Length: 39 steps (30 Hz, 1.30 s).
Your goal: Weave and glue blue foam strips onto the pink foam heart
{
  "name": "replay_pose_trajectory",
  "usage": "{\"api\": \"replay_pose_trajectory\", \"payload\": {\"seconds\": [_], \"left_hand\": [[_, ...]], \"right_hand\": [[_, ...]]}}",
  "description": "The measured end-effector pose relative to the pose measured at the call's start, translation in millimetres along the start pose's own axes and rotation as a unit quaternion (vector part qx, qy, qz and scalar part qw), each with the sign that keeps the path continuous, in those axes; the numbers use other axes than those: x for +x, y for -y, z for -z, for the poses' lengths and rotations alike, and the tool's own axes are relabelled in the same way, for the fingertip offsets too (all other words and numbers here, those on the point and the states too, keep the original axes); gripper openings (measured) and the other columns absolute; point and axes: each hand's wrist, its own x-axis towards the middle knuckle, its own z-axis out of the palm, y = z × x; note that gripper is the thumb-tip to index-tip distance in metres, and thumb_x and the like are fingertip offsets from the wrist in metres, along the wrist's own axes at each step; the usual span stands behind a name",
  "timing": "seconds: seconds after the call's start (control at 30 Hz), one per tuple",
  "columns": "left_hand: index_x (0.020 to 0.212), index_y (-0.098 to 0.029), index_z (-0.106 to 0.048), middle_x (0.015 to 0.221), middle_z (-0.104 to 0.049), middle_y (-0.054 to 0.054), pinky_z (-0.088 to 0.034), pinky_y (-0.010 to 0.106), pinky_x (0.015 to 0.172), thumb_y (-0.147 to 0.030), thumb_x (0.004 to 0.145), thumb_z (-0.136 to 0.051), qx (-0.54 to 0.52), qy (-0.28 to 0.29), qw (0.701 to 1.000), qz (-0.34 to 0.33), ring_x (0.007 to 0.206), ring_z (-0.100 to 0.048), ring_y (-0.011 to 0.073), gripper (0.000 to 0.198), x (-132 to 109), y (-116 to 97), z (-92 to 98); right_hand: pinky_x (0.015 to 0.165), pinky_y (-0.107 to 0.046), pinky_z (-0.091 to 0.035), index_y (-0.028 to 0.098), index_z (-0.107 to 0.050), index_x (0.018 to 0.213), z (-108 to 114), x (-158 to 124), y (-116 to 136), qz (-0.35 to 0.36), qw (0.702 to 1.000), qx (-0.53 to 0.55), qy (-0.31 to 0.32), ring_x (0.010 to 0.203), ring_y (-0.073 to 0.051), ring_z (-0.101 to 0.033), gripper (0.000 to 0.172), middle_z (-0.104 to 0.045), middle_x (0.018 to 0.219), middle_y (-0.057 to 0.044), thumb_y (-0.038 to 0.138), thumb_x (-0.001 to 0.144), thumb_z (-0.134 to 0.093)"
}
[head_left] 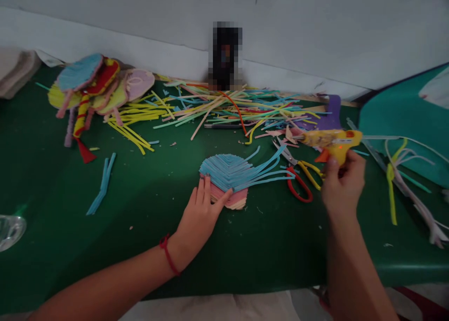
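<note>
Fingers outstretched, my left hand (205,204) presses down on a rounded piece of blue pipe cleaners (228,169) laid side by side in a chevron pattern. A pink and cream part (236,200) shows along its lower edge. Several loose blue pipe cleaner ends (270,171) stick out to the right. My right hand (342,181) grips a yellow hot glue gun (335,141) with an orange trigger, its nozzle pointing left. Scissors (300,174) with red and yellow handles lie just left of that hand, beneath the gun.
Loose pipe cleaners (224,108) of many colours lie heaped along the back, before a pixelated dark object (225,54). Finished-looking pipe cleaner shapes (101,85) are piled at back left. Bent blue pipe cleaners (101,185) lie at left. More strands (409,181) and a teal sheet (403,120) are at right.
</note>
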Motion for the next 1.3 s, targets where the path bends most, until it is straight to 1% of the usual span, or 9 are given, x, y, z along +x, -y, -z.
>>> {"api": "replay_pose_trajectory", "payload": {"seconds": [0.07, 0.13, 0.23, 0.37, 0.53, 0.73, 0.9, 1.07, 1.3], "left_hand": [[0.139, -0.027, -0.043, 0.136, -0.049, 0.024, -0.049, 0.047, 0.093, -0.005, 0.081, -0.059, 0.009, -0.005, 1.000, -0.002, 0.125, -0.047, 0.0393, 0.064, 0, -1, 0.1], [0.138, -0.022, -0.045, 0.135, -0.048, 0.028, -0.049, 0.047, 0.092, -0.015, 0.084, -0.061, 0.005, -0.016, 1.000, -0.003, 0.125, -0.047, 0.0409, 0.057, 0, 0, 1.0], [0.136, -0.016, -0.047, 0.133, -0.049, 0.029, -0.051, 0.048, 0.088, -0.030, 0.089, -0.056, -0.013, -0.044, 0.999, -0.004, 0.121, -0.051, 0.0397, 0.050, 1, 5, 3.5], [0.126, -0.009, -0.055, 0.120, -0.060, 0.023, -0.053, 0.044, 0.084, -0.022, 0.092, -0.048, -0.045, -0.110, 0.993, -0.007, 0.106, -0.061, 0.0317, 0.037, 9, 19, 5.6], [0.104, -0.011, -0.064, 0.104, -0.065, 0.015, -0.050, 0.038, 0.077, -0.014, 0.089, -0.052, -0.087, -0.174, 0.980, -0.034, 0.094, -0.060, 0.0255, 0.019, 18, 28, 3.7], [0.099, -0.014, -0.062, 0.098, -0.065, 0.010, -0.044, 0.034, 0.074, -0.012, 0.093, -0.043, -0.143, -0.144, 0.974, -0.102, 0.084, -0.057, 0.0196, 0.021, 23, 25, -2.8], [0.096, -0.015, -0.063, 0.096, -0.064, 0.008, -0.042, 0.033, 0.074, -0.015, 0.096, -0.039, -0.175, -0.127, 0.972, -0.092, 0.084, -0.056, 0.0180, 0.023, 27, 27, -6.4], [0.091, -0.017, -0.062, 0.095, -0.065, 0.006, -0.042, 0.032, 0.077, -0.017, 0.094, -0.046, -0.210, -0.120, 0.967, -0.074, 0.085, -0.056, 0.0170, 0.017, 30, 29, -6.4], [0.089, -0.021, -0.063, 0.094, -0.067, 0.001, -0.034, 0.040, 0.105, -0.015, 0.095, -0.043, -0.257, -0.123, 0.953, -0.100, 0.099, -0.059, 0.0142, 0.022, 30, 35, -2.2]], "right_hand": [[0.071, -0.038, -0.046, 0.013, -0.051, 0.121, -3, -13, 14, 0.007, 0.999, -0.016, 0.048, 0.080, -0.024, -0.060, 0.054, -0.062, 0.099, -0.016, 0.054, 0.087, -0.042], [0.070, -0.038, -0.047, 0.015, -0.052, 0.118, -8, -25, 26, 0.004, 0.996, -0.005, 0.089, 0.076, -0.024, -0.060, 0.056, -0.063, 0.095, -0.014, 0.059, 0.085, -0.042], [0.070, -0.039, -0.047, 0.017, -0.052, 0.113, -17, -38, 36, 0.011, 0.991, -0.001, 0.135, 0.077, -0.025, -0.060, 0.067, -0.063, 0.093, -0.011, 0.069, 0.072, -0.054], [0.064, -0.035, -0.047, 0.020, -0.053, 0.106, -24, -46, 32, 0.008, 0.976, -0.014, 0.217, 0.077, -0.026, -0.061, 0.074, -0.064, 0.091, -0.009, 0.076, 0.059, -0.062], [0.058, -0.031, -0.047, 0.021, -0.053, 0.104, -24, -48, 24, 0.026, 0.955, -0.029, 0.296, 0.072, -0.023, -0.063, 0.068, -0.066, 0.089, -0.007, 0.072, 0.061, -0.064], [0.053, -0.029, -0.047, 0.023, -0.052, 0.107, -9, -48, 24, 0.050, 0.952, -0.080, 0.292, 0.069, -0.022, -0.065, 0.056, -0.067, 0.093, -0.007, 0.060, 0.068, -0.064], [0.047, -0.028, -0.045, 0.023, -0.052, 0.105, -2, -51, 24, 0.054, 0.952, -0.104, 0.284, 0.059, -0.020, -0.063, 0.054, -0.067, 0.086, -0.005, 0.058, 0.066, -0.064], [0.044, -0.027, -0.041, 0.022, -0.052, 0.104, -5, -59, 28, 0.113, 0.949, -0.113, 0.273, 0.054, -0.019, -0.060, 0.047, -0.065, 0.078, -0.005, 0.056, 0.072, -0.057], [0.043, -0.026, -0.038, 0.021, -0.051, 0.097, -4, -65, 36, 0.174, 0.947, -0.111, 0.245, 0.049, -0.016, -0.056, 0.037, -0.063, 0.073, -0.004, 0.053, 0.079, -0.050]]}}
